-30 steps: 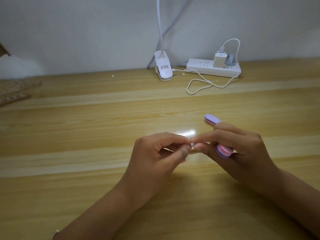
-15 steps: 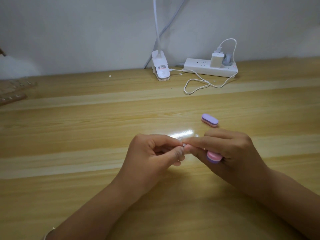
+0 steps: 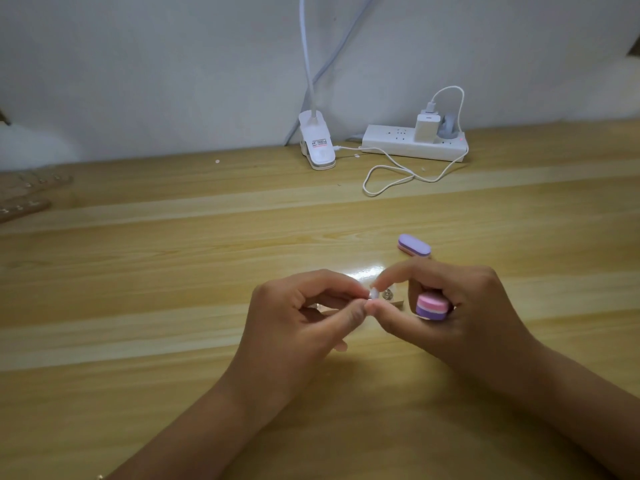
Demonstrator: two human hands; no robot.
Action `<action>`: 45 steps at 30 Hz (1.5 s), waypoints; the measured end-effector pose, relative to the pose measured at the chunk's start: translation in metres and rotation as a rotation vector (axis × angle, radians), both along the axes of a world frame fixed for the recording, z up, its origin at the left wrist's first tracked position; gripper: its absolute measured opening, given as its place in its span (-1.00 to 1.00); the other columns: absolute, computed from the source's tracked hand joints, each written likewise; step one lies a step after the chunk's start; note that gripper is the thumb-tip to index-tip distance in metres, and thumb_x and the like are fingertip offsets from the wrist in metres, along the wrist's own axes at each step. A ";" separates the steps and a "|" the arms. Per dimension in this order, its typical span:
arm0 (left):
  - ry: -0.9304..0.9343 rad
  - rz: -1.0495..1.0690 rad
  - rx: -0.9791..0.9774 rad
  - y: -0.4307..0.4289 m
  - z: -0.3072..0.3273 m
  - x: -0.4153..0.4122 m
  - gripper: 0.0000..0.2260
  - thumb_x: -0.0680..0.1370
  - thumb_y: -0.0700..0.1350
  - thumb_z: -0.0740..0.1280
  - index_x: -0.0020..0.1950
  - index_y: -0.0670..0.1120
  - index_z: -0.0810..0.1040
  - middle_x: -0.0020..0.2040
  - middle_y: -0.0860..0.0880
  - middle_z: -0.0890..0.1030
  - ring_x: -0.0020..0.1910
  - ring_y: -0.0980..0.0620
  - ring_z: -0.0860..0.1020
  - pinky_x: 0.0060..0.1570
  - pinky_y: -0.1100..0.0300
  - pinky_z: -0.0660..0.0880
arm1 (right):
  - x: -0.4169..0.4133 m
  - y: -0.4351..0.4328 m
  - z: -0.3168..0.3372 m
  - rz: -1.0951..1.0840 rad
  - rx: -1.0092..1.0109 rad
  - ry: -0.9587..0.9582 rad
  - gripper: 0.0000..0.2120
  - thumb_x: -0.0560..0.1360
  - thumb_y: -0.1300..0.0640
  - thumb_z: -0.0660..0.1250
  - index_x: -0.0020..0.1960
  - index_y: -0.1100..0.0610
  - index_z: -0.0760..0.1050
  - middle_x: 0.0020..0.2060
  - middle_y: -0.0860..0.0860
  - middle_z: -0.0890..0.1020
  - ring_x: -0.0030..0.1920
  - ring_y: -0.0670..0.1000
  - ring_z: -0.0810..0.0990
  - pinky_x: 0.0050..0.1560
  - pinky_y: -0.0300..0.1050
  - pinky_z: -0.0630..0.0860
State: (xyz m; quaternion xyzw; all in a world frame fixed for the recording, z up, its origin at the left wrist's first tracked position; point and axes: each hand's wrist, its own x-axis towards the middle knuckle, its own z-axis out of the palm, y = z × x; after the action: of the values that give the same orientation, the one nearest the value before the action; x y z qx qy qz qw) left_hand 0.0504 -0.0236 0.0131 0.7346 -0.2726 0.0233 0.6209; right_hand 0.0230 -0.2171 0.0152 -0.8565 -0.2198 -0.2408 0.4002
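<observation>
Pale wooden bench (image 3: 138, 271) against a white wall; the clip lamp (image 3: 317, 147) bears a label too small to read. Mid-bench, the left hand (image 3: 294, 317) and right hand (image 3: 478, 306) pinch a tiny pale piece (image 3: 374, 292), perhaps a bead. The right's curled fingers also grip a pink-purple buffer block (image 3: 431, 306).
</observation>
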 end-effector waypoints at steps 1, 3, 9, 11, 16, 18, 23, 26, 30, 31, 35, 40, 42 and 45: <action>0.001 0.002 -0.002 0.000 0.000 0.000 -0.91 0.44 -0.12 0.50 -0.06 -0.05 0.71 -0.16 0.07 0.70 -0.21 0.05 0.68 -0.46 0.26 0.55 | 0.000 -0.001 0.000 0.007 0.023 0.007 -0.82 0.46 -0.06 0.44 -0.09 0.05 0.65 -0.49 -0.25 0.38 -0.49 -0.15 0.35 -0.39 -0.32 0.37; -0.015 0.031 -0.005 0.000 0.002 -0.001 -0.87 0.42 -0.10 0.54 -0.06 -0.04 0.70 -0.15 0.08 0.70 -0.21 0.05 0.68 -0.50 0.22 0.54 | 0.002 -0.004 0.001 0.004 0.058 0.023 -0.84 0.46 -0.05 0.46 -0.09 0.03 0.65 -0.49 -0.19 0.39 -0.48 -0.16 0.33 -0.33 -0.11 0.50; -0.290 0.294 0.254 0.006 0.007 0.008 -0.75 0.35 -0.05 0.51 0.02 0.06 0.67 -0.13 0.14 0.54 -0.17 0.20 0.48 -0.17 0.39 0.38 | 0.014 -0.025 0.002 -0.015 0.066 0.085 -0.84 0.50 -0.07 0.48 -0.09 0.02 0.65 -0.49 -0.18 0.37 -0.48 -0.13 0.30 0.34 0.06 0.53; -0.270 0.312 0.368 0.008 0.006 0.010 -0.72 0.34 0.03 0.49 0.04 0.08 0.67 -0.07 0.14 0.51 -0.04 0.19 0.47 -0.01 0.28 0.37 | 0.017 -0.028 -0.003 -0.015 0.023 0.111 -0.85 0.49 -0.07 0.48 -0.11 0.01 0.64 -0.50 -0.17 0.32 -0.47 -0.01 0.47 0.41 -0.25 0.40; -0.245 0.262 0.630 0.007 -0.003 0.011 -0.73 0.40 0.12 0.41 0.08 0.14 0.63 -0.05 0.17 0.49 0.03 0.14 0.42 0.15 0.18 0.26 | 0.020 -0.023 -0.013 -0.062 -0.081 0.056 -0.89 0.43 0.14 0.57 -0.09 0.09 0.68 -0.48 -0.13 0.20 -0.42 -0.01 0.15 0.40 0.06 0.49; -0.250 0.263 0.650 0.006 -0.006 0.012 -0.72 0.41 0.12 0.39 0.11 0.14 0.62 -0.05 0.16 0.50 0.01 0.14 0.42 0.11 0.24 0.23 | 0.021 -0.020 -0.015 -0.064 -0.101 0.040 -0.86 0.44 0.05 0.56 -0.06 0.08 0.70 -0.49 -0.16 0.21 -0.46 -0.08 0.20 0.18 -0.02 0.59; -0.235 0.265 0.668 0.007 -0.009 0.015 -0.75 0.44 0.01 0.48 0.11 0.14 0.61 -0.06 0.17 0.50 -0.01 0.15 0.40 0.06 0.23 0.23 | 0.023 -0.013 -0.017 -0.072 -0.147 0.061 -0.76 0.45 -0.09 0.44 -0.04 0.05 0.72 -0.51 -0.24 0.21 -0.48 -0.22 0.23 -0.02 -0.14 0.55; -0.215 0.248 0.682 0.007 -0.010 0.017 -0.80 0.45 -0.02 0.48 0.06 0.10 0.63 -0.08 0.16 0.51 -0.01 0.12 0.41 0.06 0.22 0.24 | 0.022 -0.013 -0.014 -0.093 -0.149 0.083 -0.71 0.43 -0.14 0.46 0.00 0.04 0.72 -0.53 -0.21 0.21 -0.48 -0.16 0.31 0.00 0.04 0.62; -0.200 0.239 0.692 0.008 -0.010 0.017 -0.83 0.47 -0.03 0.44 0.05 0.08 0.63 -0.07 0.16 0.52 0.01 0.12 0.40 0.07 0.24 0.23 | 0.020 -0.025 -0.005 -0.151 -0.138 0.196 -0.61 0.37 -0.24 0.44 0.04 0.01 0.70 -0.47 -0.16 0.38 -0.42 -0.11 0.44 0.03 0.09 0.60; -0.193 0.236 0.690 0.008 -0.010 0.017 -0.84 0.48 -0.03 0.44 0.05 0.08 0.63 -0.06 0.16 0.52 0.01 0.12 0.40 0.07 0.24 0.24 | 0.021 -0.029 -0.004 -0.147 -0.131 0.210 -0.64 0.39 -0.21 0.44 0.00 0.03 0.71 -0.49 -0.10 0.36 -0.42 -0.13 0.47 0.00 -0.09 0.56; -0.171 0.223 0.674 0.008 -0.010 0.017 -0.84 0.48 -0.04 0.44 0.06 0.06 0.63 -0.06 0.14 0.52 0.02 0.11 0.40 0.09 0.21 0.27 | 0.020 -0.030 -0.001 -0.102 -0.165 0.198 -0.78 0.42 -0.02 0.51 -0.07 0.12 0.72 -0.51 0.22 0.25 -0.37 -0.42 0.46 0.05 -0.45 0.40; -0.145 0.216 0.649 0.009 -0.010 0.018 -0.84 0.48 -0.04 0.44 0.06 0.06 0.63 -0.06 0.14 0.52 0.01 0.12 0.39 0.10 0.17 0.32 | 0.021 -0.034 -0.001 -0.105 -0.209 0.203 -0.87 0.40 0.10 0.58 -0.09 0.10 0.72 -0.51 0.19 0.27 -0.34 -0.48 0.44 -0.22 -0.48 0.28; -0.130 0.208 0.642 0.009 -0.010 0.019 -0.84 0.48 -0.04 0.44 0.06 0.07 0.63 -0.06 0.16 0.51 0.01 0.13 0.39 0.12 0.15 0.34 | 0.022 -0.036 0.000 -0.114 -0.191 0.191 -0.88 0.38 0.10 0.59 -0.12 0.10 0.70 -0.51 0.18 0.26 -0.33 -0.49 0.44 -0.27 -0.47 0.26; -0.159 0.221 0.656 0.009 -0.012 0.019 -0.80 0.47 -0.01 0.44 0.09 0.10 0.62 -0.01 0.18 0.49 0.04 0.14 0.37 0.17 0.11 0.34 | 0.022 -0.039 0.001 -0.103 -0.111 0.117 -0.87 0.38 0.15 0.61 -0.12 0.11 0.70 -0.54 0.04 0.30 -0.37 -0.41 0.45 -0.18 -0.54 0.36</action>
State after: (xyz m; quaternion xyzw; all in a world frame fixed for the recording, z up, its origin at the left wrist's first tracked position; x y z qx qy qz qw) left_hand 0.0694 -0.0147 0.0007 0.9159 -0.2319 0.0589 0.3223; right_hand 0.0448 -0.2558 0.0157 -0.9001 -0.1650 -0.1982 0.3512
